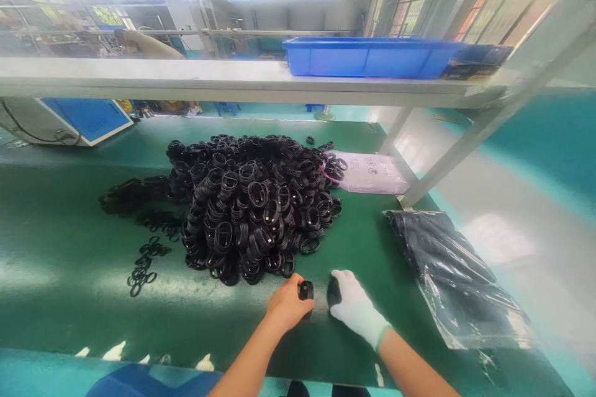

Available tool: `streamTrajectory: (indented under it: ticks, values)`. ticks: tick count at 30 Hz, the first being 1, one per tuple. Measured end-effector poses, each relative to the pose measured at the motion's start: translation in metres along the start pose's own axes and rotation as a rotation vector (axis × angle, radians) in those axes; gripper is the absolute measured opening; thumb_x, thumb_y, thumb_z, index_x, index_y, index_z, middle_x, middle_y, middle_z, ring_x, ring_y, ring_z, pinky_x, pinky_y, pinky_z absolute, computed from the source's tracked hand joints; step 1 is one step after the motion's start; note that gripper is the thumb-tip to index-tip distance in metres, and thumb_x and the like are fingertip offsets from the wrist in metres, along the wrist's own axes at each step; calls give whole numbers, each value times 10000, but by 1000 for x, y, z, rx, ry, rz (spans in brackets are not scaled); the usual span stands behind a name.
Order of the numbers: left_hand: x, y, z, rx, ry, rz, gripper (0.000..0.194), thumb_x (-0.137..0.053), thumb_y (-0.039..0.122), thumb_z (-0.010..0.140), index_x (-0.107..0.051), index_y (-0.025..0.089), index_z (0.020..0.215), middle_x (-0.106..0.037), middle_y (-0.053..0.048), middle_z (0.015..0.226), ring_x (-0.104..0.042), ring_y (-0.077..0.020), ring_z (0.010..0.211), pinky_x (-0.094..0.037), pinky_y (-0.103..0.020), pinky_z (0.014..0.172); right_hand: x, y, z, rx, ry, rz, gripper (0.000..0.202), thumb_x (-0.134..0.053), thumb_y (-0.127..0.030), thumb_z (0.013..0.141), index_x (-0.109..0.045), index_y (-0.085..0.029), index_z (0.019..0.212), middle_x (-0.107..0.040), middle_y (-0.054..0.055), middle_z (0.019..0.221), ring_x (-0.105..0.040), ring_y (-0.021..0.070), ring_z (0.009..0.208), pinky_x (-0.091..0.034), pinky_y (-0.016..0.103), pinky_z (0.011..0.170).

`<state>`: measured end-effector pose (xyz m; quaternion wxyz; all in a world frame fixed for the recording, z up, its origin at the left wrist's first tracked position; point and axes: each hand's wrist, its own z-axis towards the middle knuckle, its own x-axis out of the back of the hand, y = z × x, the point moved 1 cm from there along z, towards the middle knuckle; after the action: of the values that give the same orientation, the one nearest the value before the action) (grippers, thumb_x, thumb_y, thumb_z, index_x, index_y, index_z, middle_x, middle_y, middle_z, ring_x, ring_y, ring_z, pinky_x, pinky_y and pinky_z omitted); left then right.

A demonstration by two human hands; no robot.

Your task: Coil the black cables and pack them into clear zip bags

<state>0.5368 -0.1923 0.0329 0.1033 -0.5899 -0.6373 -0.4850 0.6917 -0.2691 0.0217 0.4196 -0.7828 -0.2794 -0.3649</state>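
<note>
Under the long white shelf, the green tabletop carries a big pile of coiled black cables, steep at its front. Before this pile, the left hand, which is bare, has its fingers around one small black coil. Near it, the right hand, in a white glove, is curled around a dark piece. From where I stand, I judge that the pile could slide toward the hands, if a coil is pulled from its lower part. The held coil could also slip, if the grip is too light. What exactly the gloved hand holds I cannot say; its fingers cover much, and the piece is blurred. The dark heap left of the pile is smeared too.
</note>
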Motion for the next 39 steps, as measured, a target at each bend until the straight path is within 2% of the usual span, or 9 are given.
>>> streamTrajectory:
  ticks: [4, 8, 10, 14, 21, 29, 34, 37, 39]
  values:
    - [-20, 10, 11, -61, -62, -111, 371, -594, 391, 654, -543, 239, 988, -632, -12, 866, -575, -202, 836, -368, -252, 617, 5, 29, -5, -33, -10, 124, 761, -587, -139, 554, -426, -193, 1296, -490, 79, 1205, -451, 264, 1081, -354, 359, 940]
    - [-43, 25, 24, -110, -86, -198, 384, -619, 385, 650, -568, 227, 996, -624, -12, 837, -566, -202, 834, -375, -259, 653, 3, 46, -10, -94, -66, 292, 812, -524, -64, 549, -368, -206, 1333, -465, 72, 1133, -554, 153, 801, -463, 273, 741]
    - [-51, 28, 31, -133, -102, -249, 396, -613, 378, 667, -565, 216, 1026, -618, -14, 815, -569, -193, 807, -386, -260, 656, 2, 47, -12, -93, -86, 380, 815, -499, -41, 554, -356, -209, 1339, -472, 49, 1059, -536, 109, 673, -473, 238, 652]
    - [-56, 26, 38, -175, -171, -371, 411, -625, 350, 676, -558, 195, 1050, -594, 5, 742, -569, -154, 689, -419, -251, 614, 2, 43, -16, -73, -74, 512, 711, -487, -82, 636, -373, -189, 1330, -488, 34, 978, -525, 109, 694, -475, 230, 689]
    - [-63, 20, 40, -176, -217, -547, 496, -628, 269, 673, -493, 186, 1143, -542, 33, 731, -558, -115, 604, -460, -242, 567, -3, 47, -11, -113, -69, 623, 687, -486, -97, 642, -374, -144, 1319, -538, 82, 1165, -574, 128, 724, -499, 265, 701]
    - [-62, 19, 37, -179, -202, -597, 467, -606, 226, 697, -493, 207, 1150, -528, 42, 740, -560, -98, 614, -478, -235, 601, -9, 40, -10, -168, -21, 590, 649, -528, -172, 683, -394, -124, 1316, -546, 96, 1226, -577, 184, 1025, -449, 266, 895]
    - [-63, 23, 33, -162, -180, -509, 412, -566, 239, 743, -494, 182, 1145, -569, 21, 769, -574, -101, 601, -485, -233, 574, -14, 32, -7, -184, -5, 524, 701, -550, -178, 645, -384, -73, 1318, -519, 133, 1247, -533, 218, 1106, -439, 268, 906]
    - [-50, 30, 31, -166, -161, -392, 304, -501, 282, 807, -537, 167, 1086, -595, 8, 719, -591, -124, 603, -483, -243, 564, -14, 28, -5, -191, 10, 476, 671, -536, -185, 659, -400, -59, 1304, -528, 149, 1227, -527, 240, 1108, -427, 301, 920]
    - [-30, 38, 36, -187, -98, -294, 263, -478, 301, 832, -565, 185, 1051, -610, -3, 737, -601, -148, 686, -484, -275, 656, -12, 25, -5, -201, 18, 445, 647, -525, -181, 667, -416, -72, 1295, -523, 148, 1233, -512, 246, 1127, -403, 312, 948]
